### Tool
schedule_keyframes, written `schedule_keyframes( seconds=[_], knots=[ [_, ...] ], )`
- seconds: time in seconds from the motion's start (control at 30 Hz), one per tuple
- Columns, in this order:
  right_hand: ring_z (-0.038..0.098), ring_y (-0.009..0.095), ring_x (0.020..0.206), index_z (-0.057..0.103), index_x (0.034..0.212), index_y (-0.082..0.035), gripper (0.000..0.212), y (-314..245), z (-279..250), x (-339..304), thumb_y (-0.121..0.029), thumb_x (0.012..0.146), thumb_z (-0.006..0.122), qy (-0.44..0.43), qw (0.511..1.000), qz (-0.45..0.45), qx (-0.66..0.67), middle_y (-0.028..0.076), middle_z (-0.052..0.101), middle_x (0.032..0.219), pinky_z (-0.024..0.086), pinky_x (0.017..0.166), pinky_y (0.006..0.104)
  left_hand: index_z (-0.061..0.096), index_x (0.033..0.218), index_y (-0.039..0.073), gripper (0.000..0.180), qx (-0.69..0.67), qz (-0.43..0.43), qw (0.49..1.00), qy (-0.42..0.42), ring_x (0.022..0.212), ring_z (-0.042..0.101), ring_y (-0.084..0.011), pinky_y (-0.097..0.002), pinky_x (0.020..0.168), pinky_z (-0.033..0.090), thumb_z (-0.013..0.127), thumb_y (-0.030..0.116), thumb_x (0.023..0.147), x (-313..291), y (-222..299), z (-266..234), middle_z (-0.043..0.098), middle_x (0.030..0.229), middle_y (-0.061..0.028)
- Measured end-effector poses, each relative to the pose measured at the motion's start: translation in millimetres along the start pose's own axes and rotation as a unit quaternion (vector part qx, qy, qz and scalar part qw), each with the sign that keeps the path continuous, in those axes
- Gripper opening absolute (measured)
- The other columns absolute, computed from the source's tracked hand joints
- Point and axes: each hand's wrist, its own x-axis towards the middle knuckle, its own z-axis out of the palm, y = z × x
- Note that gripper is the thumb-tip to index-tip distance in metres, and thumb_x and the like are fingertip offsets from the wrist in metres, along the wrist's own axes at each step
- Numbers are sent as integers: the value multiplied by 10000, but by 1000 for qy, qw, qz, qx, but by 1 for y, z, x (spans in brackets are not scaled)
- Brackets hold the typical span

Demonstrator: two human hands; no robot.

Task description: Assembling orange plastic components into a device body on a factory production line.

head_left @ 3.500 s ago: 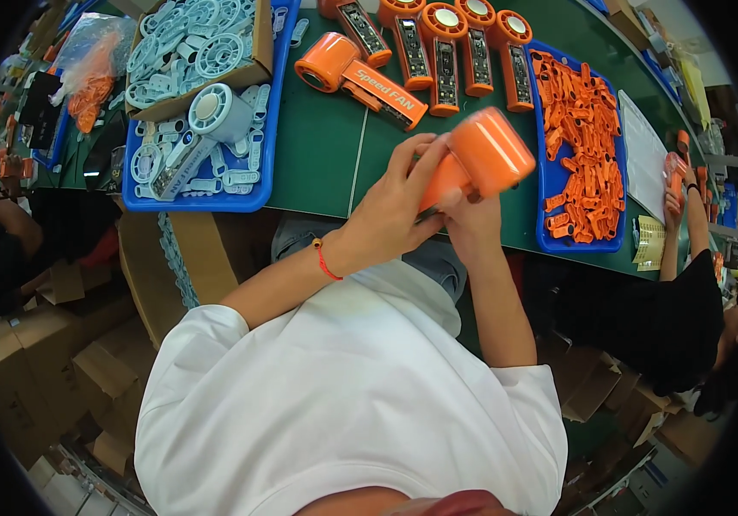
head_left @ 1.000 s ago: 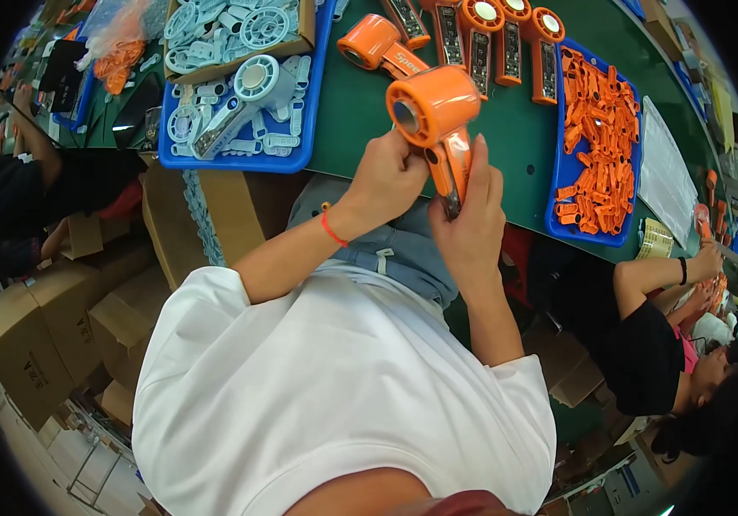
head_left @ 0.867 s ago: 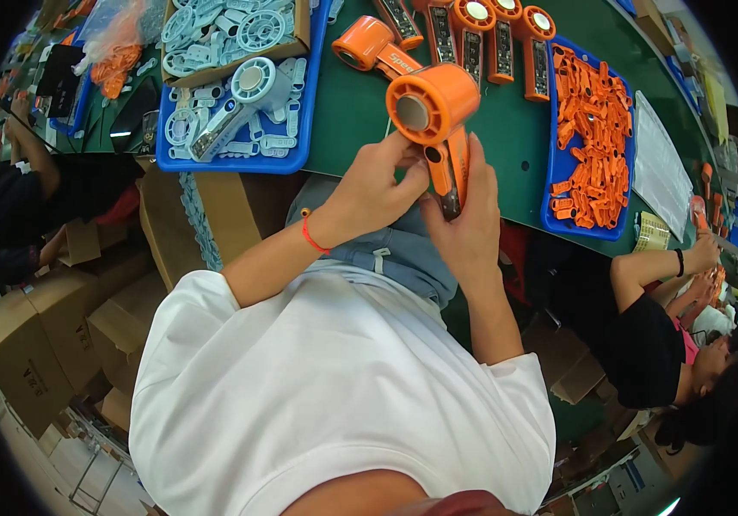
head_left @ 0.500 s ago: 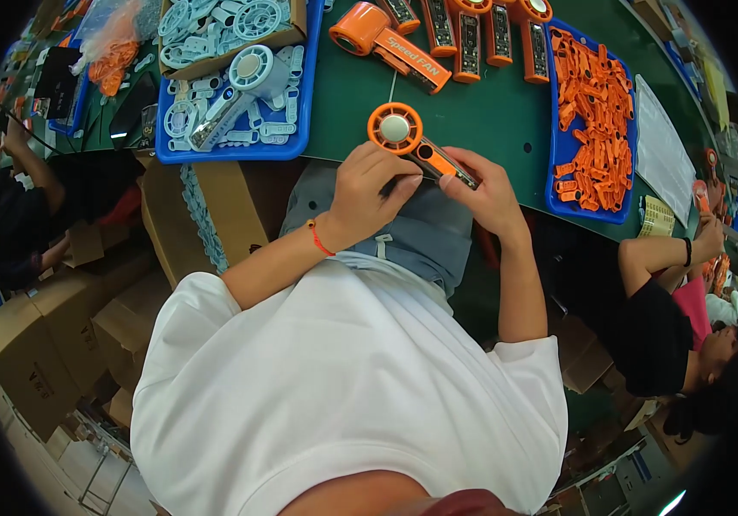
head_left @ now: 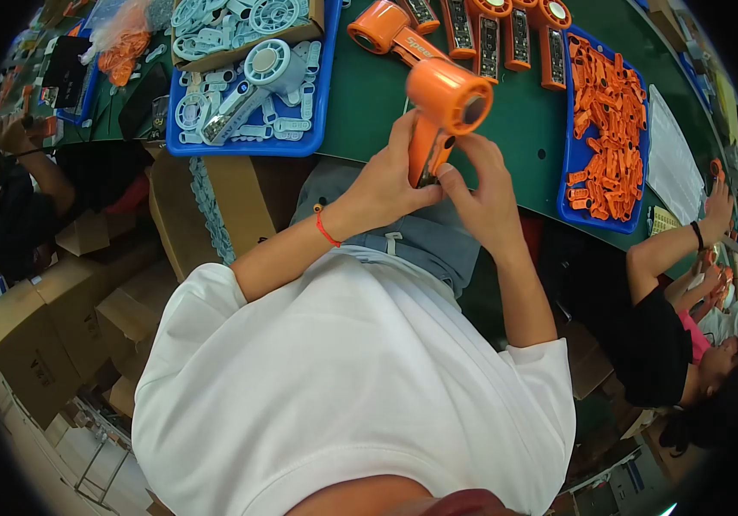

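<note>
An orange handheld fan [head_left: 440,96] stands tilted above the table's near edge, its round head up and its handle down. My left hand [head_left: 386,182] is wrapped round the handle from the left. On the other side my right hand [head_left: 482,193] has its thumb and fingers closed on the lower handle, where dark inner parts show. Behind it on the green table lies another orange fan [head_left: 378,30], partly covered by the held one. Several more orange fans [head_left: 488,47] with open handles lie in a row at the back.
A blue tray [head_left: 317,129] at left holds light-blue fan parts, a light-blue fan [head_left: 266,67] and a cardboard box. At right, another blue tray [head_left: 577,146] holds many orange pieces [head_left: 614,163]. A clear plastic sheet [head_left: 674,159] lies beyond it. Co-workers sit on both sides; cartons [head_left: 46,335] stand at lower left.
The held fan has been turned upright and raised, so its head now faces away to the right. My left hand has moved from the head to the handle. The view has shifted slightly.
</note>
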Motion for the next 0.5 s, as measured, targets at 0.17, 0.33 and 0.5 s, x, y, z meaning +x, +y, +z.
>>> schedule_keyframes(
  seconds=[0.17, 0.33, 0.5],
  knots=[
    [564, 172, 972, 442, 1206, 44, 424, -8, -1, 9, -9, 799, 550, -59, 882, 238, 402, 115, 547, 1100, 470, 819, 295, 228, 1330, -16, 819, 90, 29, 995, 24, 1037, 532, -400, -402, 866, 453, 709, 115, 681, 1, 9, -5, 465, 1184, -247],
    [553, 173, 1008, 450, 1217, 43, 409, -9, 6, 12, 14, 812, 498, -40, 880, 237, 409, 113, 546, 1127, 468, 845, 292, 237, 1329, -16, 814, 99, 54, 993, 28, 1049, 522, -406, -413, 859, 456, 706, 106, 674, 1, 8, -7, 454, 1202, -253],
    [576, 134, 906, 509, 1150, 53, 321, -16, -3, 11, 11, 835, 465, 17, 874, 287, 391, 95, 589, 1001, 491, 740, 277, 203, 1344, -24, 832, 100, 77, 992, 23, 1070, 512, -393, -390, 889, 447, 701, 113, 691, 1, 19, -6, 437, 1213, -264]
  ],
)
